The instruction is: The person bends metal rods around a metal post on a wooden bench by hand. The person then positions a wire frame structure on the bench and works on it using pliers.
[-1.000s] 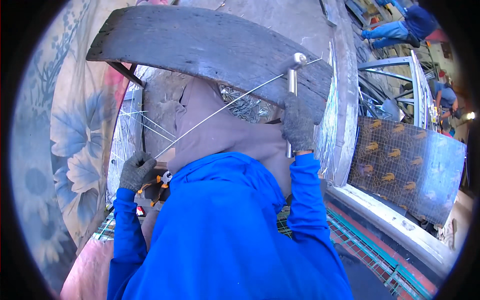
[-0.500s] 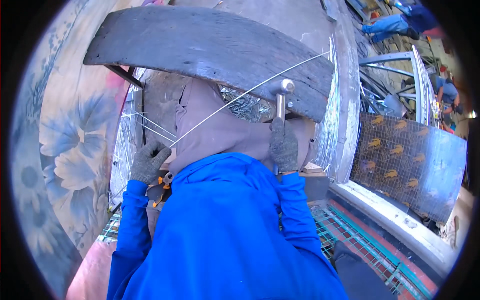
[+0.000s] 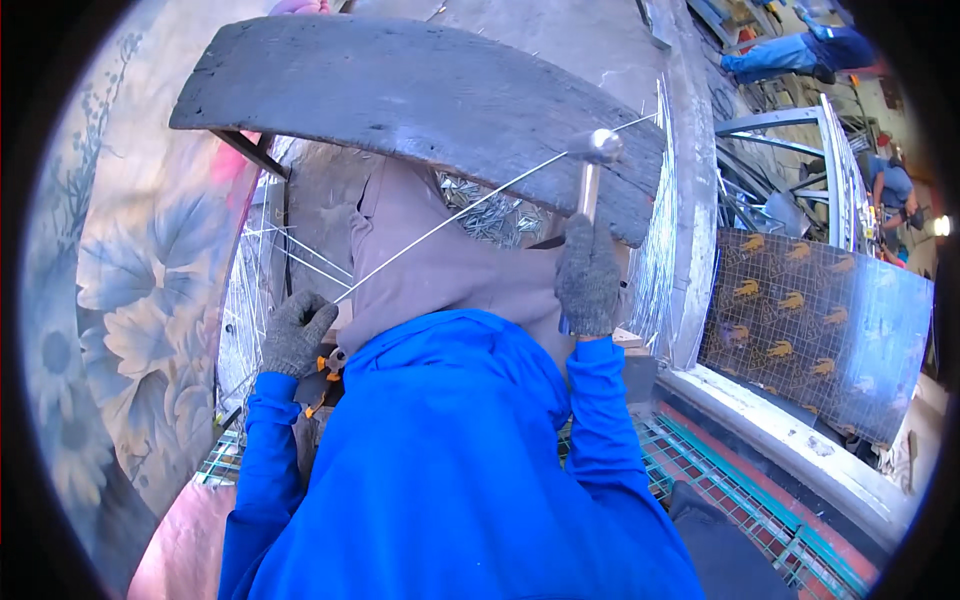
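Note:
My left hand (image 3: 297, 335), in a grey knit glove, is closed on the near end of a long thin metal rod (image 3: 440, 229). The rod slants up to the right over my lap and across a dark, worn wooden bench (image 3: 400, 85). In my right hand (image 3: 587, 280), gloved alike, is a hammer (image 3: 590, 185) gripped by its metal handle. Its head is raised over the bench's right part and hides a stretch of the rod; whether they touch I cannot tell. Beside my left wrist is an orange-handled tool (image 3: 330, 365), perhaps pliers.
Bundled thin rods (image 3: 657, 230) stand right of the bench, and more rods (image 3: 250, 270) lie at left. Short metal pieces (image 3: 490, 213) are heaped below the bench. A flowered cloth (image 3: 150, 270) hangs at left. Two other people are at the far right, near metal frames (image 3: 780, 122).
My right hand has moved up and to the right, carrying the hammer over the rod. My left hand has shifted only slightly, still holding the rod's end.

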Demonstrator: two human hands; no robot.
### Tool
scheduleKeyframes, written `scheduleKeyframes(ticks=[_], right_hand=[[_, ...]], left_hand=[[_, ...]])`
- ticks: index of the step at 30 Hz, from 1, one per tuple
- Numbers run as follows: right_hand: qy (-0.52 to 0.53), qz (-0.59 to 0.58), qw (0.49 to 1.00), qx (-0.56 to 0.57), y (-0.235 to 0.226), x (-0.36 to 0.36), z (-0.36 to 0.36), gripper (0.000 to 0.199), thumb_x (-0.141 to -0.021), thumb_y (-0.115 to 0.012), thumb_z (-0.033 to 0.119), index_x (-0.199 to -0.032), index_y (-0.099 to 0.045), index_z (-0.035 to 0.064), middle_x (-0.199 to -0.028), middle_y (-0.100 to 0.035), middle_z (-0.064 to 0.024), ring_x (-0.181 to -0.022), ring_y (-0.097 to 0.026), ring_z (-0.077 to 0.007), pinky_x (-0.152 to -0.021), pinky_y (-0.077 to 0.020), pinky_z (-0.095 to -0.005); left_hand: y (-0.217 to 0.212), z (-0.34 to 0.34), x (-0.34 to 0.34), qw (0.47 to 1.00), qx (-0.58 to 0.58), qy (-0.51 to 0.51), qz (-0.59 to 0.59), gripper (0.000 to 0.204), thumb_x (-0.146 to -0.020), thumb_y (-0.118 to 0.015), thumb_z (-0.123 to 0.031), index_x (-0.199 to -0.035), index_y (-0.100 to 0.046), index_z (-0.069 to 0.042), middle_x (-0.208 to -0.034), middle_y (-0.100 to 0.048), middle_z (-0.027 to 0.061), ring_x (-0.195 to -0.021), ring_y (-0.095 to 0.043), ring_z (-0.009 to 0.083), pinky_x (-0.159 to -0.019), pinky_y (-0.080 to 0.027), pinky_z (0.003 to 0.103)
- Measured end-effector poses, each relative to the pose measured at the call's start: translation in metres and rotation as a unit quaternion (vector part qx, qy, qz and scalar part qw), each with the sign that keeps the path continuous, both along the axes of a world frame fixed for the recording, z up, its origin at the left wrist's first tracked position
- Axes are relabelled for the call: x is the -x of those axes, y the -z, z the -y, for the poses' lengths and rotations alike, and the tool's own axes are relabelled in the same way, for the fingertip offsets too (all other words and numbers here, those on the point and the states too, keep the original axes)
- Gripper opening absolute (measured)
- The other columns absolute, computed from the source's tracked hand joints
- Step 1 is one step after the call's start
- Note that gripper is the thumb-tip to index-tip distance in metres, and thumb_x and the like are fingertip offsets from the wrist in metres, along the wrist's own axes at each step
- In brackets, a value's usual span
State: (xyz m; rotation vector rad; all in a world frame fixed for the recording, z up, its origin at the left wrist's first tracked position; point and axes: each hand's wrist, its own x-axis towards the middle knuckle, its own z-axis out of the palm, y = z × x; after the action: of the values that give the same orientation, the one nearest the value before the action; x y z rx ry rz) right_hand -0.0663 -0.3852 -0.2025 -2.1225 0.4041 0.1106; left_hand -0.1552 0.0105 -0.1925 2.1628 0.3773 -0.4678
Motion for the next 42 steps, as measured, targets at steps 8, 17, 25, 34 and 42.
scheduleKeyframes(ticks=[8, 17, 25, 34, 42], right_hand=[[-0.242, 0.056, 0.898, 0.363, -0.017, -0.029, 0.009, 0.045, -0.085, -0.060, 0.009, -0.129, -0.052, 0.0031, -0.111, -0.061, -0.0203, -0.091, -0.064, -0.0361, -0.074, -0.0531, -0.0453], [-0.231, 0.187, 0.874, 0.384, 0.003, -0.024, 0.013, 0.046, -0.084, -0.058, 0.007, -0.130, -0.052, 0.0016, -0.102, -0.062, -0.0206, -0.087, -0.063, -0.0345, -0.075, -0.0510, -0.0457], [-0.089, 0.037, 0.995, -0.035, 0.045, 0.004, 0.033, 0.059, -0.080, -0.062, 0.006, -0.136, -0.047, 0.0060, -0.121, -0.054, -0.0223, -0.094, -0.063, -0.0379, -0.077, -0.0542, -0.0413], [-0.207, 0.085, 0.896, 0.385, 0.016, 0.023, 0.030, 0.063, -0.080, -0.062, 0.006, -0.140, -0.043, 0.0058, -0.117, -0.056, -0.0214, -0.096, -0.063, -0.0355, -0.078, -0.0531, -0.0425], [-0.244, 0.173, 0.876, 0.379, -0.024, -0.005, 0.022, 0.054, -0.080, -0.063, 0.006, -0.132, -0.052, 0.0051, -0.111, -0.058, -0.0176, -0.093, -0.063, -0.0350, -0.077, -0.0523, -0.0441]], left_hand=[[0.002, -0.006, 0.013, 0.998, -0.042, -0.010, 0.051, 0.017, -0.087, -0.070, -0.019, -0.090, -0.066, -0.003, -0.081, -0.063, 0.0132, -0.074, -0.063, 0.0258, -0.068, -0.049, 0.037], [0.005, -0.019, 0.024, 0.990, -0.077, 0.003, 0.116, 0.016, -0.087, -0.071, -0.018, -0.090, -0.067, -0.003, -0.083, -0.063, 0.0138, -0.076, -0.064, 0.0274, -0.069, -0.050, 0.037], [0.007, -0.013, 0.023, 0.992, -0.074, -0.024, 0.102, 0.017, -0.086, -0.073, -0.017, -0.089, -0.066, -0.002, -0.081, -0.062, 0.0137, -0.074, -0.063, 0.0262, -0.068, -0.050, 0.037], [0.011, -0.003, 0.014, 0.989, -0.073, -0.023, 0.128, 0.017, -0.085, -0.074, -0.016, -0.088, -0.065, -0.002, -0.081, -0.062, 0.0124, -0.072, -0.062, 0.0241, -0.066, -0.049, 0.035], [0.013, -0.002, 0.017, 0.985, -0.112, -0.012, 0.132, 0.016, -0.084, -0.074, -0.014, -0.086, -0.064, -0.002, -0.080, -0.060, 0.0127, -0.071, -0.061, 0.0273, -0.066, -0.048, 0.037]])
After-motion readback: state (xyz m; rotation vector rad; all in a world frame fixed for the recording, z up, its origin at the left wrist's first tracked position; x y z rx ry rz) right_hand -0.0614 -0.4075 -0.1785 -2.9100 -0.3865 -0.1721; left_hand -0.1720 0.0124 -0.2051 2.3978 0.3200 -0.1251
